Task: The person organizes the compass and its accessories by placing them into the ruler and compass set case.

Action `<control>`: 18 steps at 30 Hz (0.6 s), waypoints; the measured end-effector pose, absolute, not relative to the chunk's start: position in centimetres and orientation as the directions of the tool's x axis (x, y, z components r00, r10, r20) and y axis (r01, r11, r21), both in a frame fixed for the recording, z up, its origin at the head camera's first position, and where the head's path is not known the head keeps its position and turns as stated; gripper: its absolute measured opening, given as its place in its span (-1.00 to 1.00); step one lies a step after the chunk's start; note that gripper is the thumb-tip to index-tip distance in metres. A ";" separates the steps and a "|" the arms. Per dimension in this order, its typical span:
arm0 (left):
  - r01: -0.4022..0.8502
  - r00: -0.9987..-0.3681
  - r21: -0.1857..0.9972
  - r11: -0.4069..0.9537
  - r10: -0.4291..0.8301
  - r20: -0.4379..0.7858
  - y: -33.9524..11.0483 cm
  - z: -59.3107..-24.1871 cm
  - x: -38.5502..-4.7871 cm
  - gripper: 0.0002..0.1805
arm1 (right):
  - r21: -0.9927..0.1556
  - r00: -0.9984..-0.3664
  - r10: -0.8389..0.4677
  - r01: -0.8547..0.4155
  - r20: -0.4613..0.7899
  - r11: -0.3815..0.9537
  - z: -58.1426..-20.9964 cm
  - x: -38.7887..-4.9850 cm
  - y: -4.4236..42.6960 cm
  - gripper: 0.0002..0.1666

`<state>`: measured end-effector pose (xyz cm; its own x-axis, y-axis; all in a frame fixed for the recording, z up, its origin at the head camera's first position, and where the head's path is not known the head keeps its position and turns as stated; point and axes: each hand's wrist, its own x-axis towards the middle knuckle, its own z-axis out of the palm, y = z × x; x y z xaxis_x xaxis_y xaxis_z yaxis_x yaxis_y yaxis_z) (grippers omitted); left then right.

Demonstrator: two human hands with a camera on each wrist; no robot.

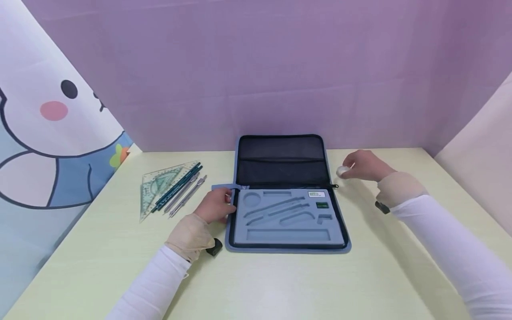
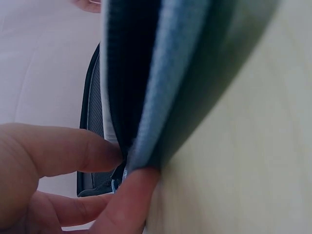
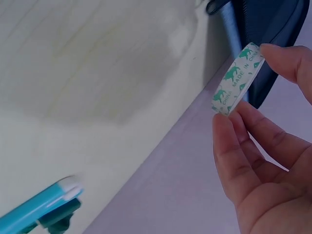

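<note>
An unzipped blue zip case point(image 1: 288, 250) lies open, its dark mesh-pocketed lid point(image 1: 282, 171) leaning back. The grey-blue foam insert point(image 1: 260, 241) has shaped hollows; a small green block point(image 1: 322, 205) sits in one of them. At the case's left edge, my left hand point(image 1: 214, 205) pinches the rim between thumb and fingers, and the left wrist view shows that blue edge point(image 2: 163, 73) close up. Right of the lid, my right hand point(image 1: 366, 165) holds a small roll of tape point(image 3: 237, 80) by its rim, above the table. Its core is printed with green marks and "MADE IN CHINA".
Left of the case lie clear green set squares point(image 1: 150, 189), dark green pencils point(image 1: 178, 187) and silver compasses point(image 1: 188, 195). A purple backdrop point(image 1: 280, 66) stands behind the table point(image 1: 296, 284). A teal tube point(image 3: 39, 207) shows low in the right wrist view; its kind is unclear.
</note>
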<state>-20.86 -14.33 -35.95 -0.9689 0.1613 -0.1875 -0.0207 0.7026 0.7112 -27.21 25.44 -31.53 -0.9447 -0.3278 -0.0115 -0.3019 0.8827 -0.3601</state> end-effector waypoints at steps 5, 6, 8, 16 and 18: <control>-0.030 -0.968 0.717 0.696 0.158 -0.194 -14.3 -35.9 -20.9 -0.53 | -0.362 -0.934 -0.357 -0.332 -0.001 0.871 -31.2 -27.0 23.8 -0.70; -0.031 -0.968 0.718 0.695 0.158 -0.194 -14.3 -35.9 -20.9 -0.54 | -0.363 -0.930 -0.367 -0.342 0.001 0.867 -31.2 -26.9 23.5 -0.71; -0.032 -0.968 0.718 0.696 0.156 -0.195 -14.3 -36.0 -20.9 -0.53 | -0.369 -0.925 -0.379 -0.353 0.004 0.860 -31.1 -26.8 22.8 -0.70; -0.034 -0.968 0.710 0.704 0.152 -0.198 -14.3 -36.0 -21.0 -0.53 | -0.384 -0.910 -0.414 -0.374 -0.025 0.844 -30.8 -26.7 19.8 -0.64; -0.031 -0.968 0.707 0.706 0.155 -0.197 -14.3 -35.9 -21.0 -0.52 | -0.385 -0.905 -0.425 -0.380 -0.035 0.841 -30.8 -26.7 19.0 -0.64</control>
